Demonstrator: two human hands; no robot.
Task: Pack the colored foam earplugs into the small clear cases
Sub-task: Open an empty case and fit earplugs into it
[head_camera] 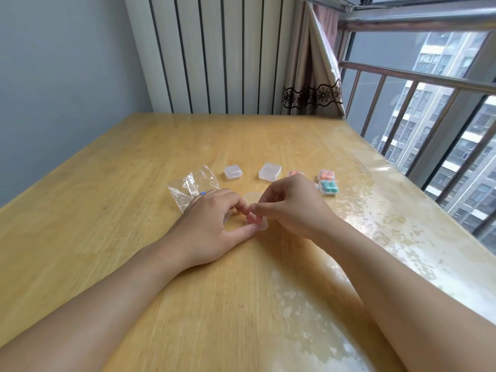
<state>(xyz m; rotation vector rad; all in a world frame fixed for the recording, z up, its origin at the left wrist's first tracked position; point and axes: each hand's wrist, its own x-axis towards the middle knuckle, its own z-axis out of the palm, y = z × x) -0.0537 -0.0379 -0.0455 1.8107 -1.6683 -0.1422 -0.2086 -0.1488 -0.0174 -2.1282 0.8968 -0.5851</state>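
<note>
Both hands meet at mid-counter [134, 264] over an open clear case [256, 213]. Left hand [212, 224] lies low on the wood, thumb stretched along the case's near edge, fingers curled at its left side, gripping it. Right hand [290, 205] hangs just above w/ thumb and forefinger pinched together over the case; something pinkish shows inside (can't tell if it's an earplug or a fingertip through the plastic).

Beyond the hands: a crumpled plastic bag [192, 185] at left, partly under the left knuckles, a blue bit at its edge. Then two shut empty cases [233, 171] [270, 171], an orange-filled case [295, 173] half hidden behind the right hand, another orange case [327, 174] touching a teal-filled case [328, 187] in front of it.
</note>
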